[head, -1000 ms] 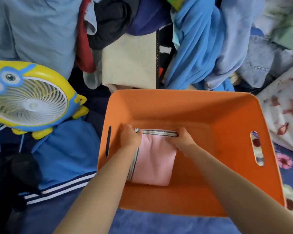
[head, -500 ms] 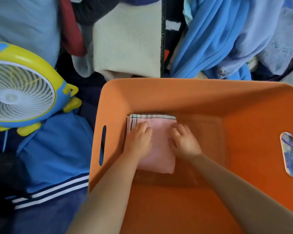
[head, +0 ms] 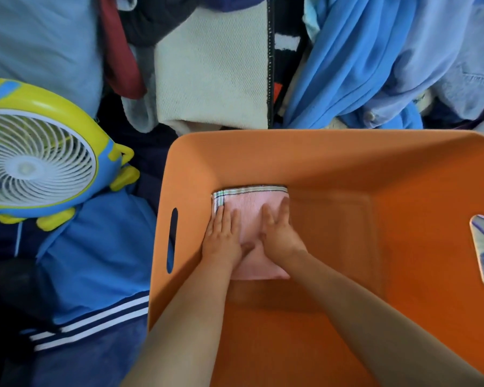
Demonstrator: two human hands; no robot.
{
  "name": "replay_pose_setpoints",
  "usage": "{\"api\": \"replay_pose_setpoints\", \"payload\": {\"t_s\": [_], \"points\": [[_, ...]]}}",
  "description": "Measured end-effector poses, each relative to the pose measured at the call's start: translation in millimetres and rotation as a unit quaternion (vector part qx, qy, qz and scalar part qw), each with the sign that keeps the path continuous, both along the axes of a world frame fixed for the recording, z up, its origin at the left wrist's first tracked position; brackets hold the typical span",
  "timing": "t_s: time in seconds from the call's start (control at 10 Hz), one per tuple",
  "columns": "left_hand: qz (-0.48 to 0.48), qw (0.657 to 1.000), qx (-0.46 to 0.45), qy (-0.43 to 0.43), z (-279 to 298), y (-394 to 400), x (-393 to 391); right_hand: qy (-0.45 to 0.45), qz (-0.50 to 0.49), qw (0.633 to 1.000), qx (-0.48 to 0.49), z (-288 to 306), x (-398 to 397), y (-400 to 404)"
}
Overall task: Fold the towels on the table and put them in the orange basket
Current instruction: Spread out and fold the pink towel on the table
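Note:
A folded pink towel (head: 249, 208) with a striped border lies flat on the floor of the orange basket (head: 305, 155), in its far left corner. Both my hands are down inside the basket. My left hand (head: 224, 236) lies flat on the towel's left half with straight fingers. My right hand (head: 280, 233) presses flat on the towel's right half, fingers straight and pointing away from me. My forearms hide the towel's near edge in part.
A yellow and blue toy-shaped fan (head: 39, 163) stands left of the basket on a blue striped garment (head: 95, 263). Clothes hang behind the basket: a cream knit (head: 213, 68), a bright blue jacket (head: 344, 68) and a pale blue shirt (head: 39, 43).
My hands gripped the towel's far corners a second ago; now they lie flat on it, nearer me. The towel has slid into the far left corner, and my head has come closer.

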State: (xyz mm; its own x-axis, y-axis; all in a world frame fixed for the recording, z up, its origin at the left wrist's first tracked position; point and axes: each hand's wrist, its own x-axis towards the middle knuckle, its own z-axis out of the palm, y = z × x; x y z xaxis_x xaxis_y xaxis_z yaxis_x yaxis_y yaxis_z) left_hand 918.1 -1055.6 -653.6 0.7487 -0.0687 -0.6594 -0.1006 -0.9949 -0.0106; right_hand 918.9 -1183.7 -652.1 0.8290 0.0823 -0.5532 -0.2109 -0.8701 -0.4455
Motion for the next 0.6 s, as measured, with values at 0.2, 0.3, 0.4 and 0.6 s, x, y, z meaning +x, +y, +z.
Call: {"api": "replay_pose_setpoints", "payload": {"t_s": [0.2,0.3,0.4,0.6], "points": [[-0.021,1.0,-0.015,0.004,10,2,9,0.075,0.063,0.992,-0.085,8,1,-3],[-0.042,0.999,-0.021,0.009,25,2,8,0.136,0.081,0.982,-0.1,25,-1,-9],[-0.047,0.998,-0.043,0.0,45,3,-4,0.156,0.106,0.977,-0.094,48,-8,-16],[-0.098,0.988,-0.059,-0.106,125,-9,-18,0.069,0.13,0.982,-0.122,124,-28,-30]]}}
